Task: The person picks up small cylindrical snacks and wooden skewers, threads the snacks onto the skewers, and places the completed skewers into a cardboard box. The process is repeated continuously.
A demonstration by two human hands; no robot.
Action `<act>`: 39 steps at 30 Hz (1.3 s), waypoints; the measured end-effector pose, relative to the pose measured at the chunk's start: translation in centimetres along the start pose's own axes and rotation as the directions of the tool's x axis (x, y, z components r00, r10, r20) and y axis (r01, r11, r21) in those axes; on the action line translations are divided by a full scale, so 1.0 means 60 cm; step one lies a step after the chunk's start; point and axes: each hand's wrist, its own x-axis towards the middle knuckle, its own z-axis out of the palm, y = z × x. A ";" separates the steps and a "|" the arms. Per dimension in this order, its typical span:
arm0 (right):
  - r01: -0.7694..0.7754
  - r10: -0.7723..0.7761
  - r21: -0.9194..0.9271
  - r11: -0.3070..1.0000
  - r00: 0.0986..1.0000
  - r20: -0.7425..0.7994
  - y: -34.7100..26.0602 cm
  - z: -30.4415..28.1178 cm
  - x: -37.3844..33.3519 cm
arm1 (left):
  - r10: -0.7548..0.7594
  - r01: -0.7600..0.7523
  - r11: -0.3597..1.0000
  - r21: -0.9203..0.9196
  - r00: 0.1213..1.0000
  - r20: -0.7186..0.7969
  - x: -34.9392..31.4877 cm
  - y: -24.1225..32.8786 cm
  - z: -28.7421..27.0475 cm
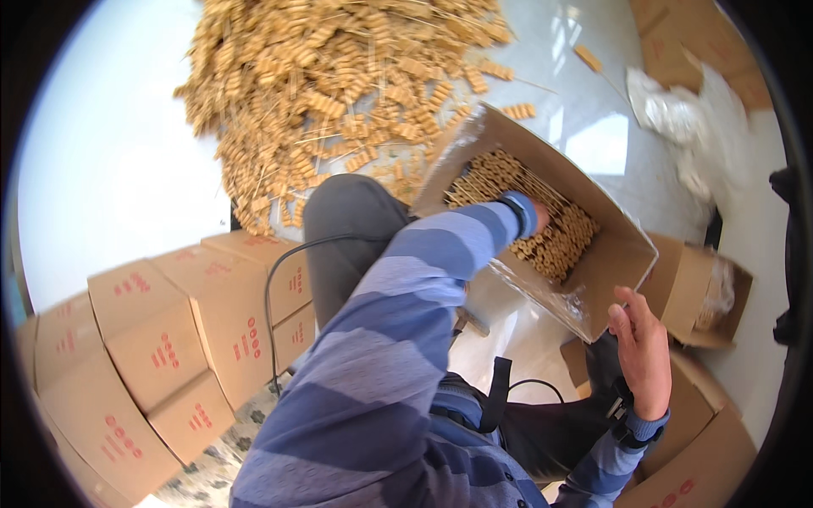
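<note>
An open cardboard box (584, 169) is tilted in front of my knees. Packed inside it are bundled tan skewers (550, 245), their round ends showing on two sides and thin sticks between. My left hand (539, 218) reaches down into the box over the skewers; its fingers are hidden, so what it holds cannot be told. My right hand (641, 351) is by the box's near right corner, thumb and fingers apart, with nothing seen in it. Whether it touches the cardboard is unclear.
A large heap of wavy tan skewers (339, 76) covers the floor ahead. Closed cartons (135, 296) are stacked at the left. At the right lie an open carton (703, 296) and crumpled clear plastic (677, 110). A black cable (271, 305) runs past my knee.
</note>
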 end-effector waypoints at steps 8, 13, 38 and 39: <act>0.003 -0.007 0.031 1.000 0.993 0.117 0.007 0.047 0.022 | 0.029 -0.056 0.986 0.155 0.985 0.173 -0.143 0.083 -0.234; -0.036 0.027 0.068 0.997 0.990 0.140 -0.035 0.080 0.028 | 0.116 -0.145 0.988 -0.060 0.931 -0.345 -0.369 0.093 -0.382; -0.095 0.140 -0.132 0.987 0.908 0.394 -0.267 0.203 0.082 | -0.472 -0.073 -0.737 -0.672 -0.655 0.589 -0.851 -0.645 0.371; -0.094 0.153 -0.166 0.982 0.908 0.391 -0.267 0.205 0.089 | -0.509 0.052 -0.742 -0.668 -0.692 0.512 -0.866 -0.654 0.377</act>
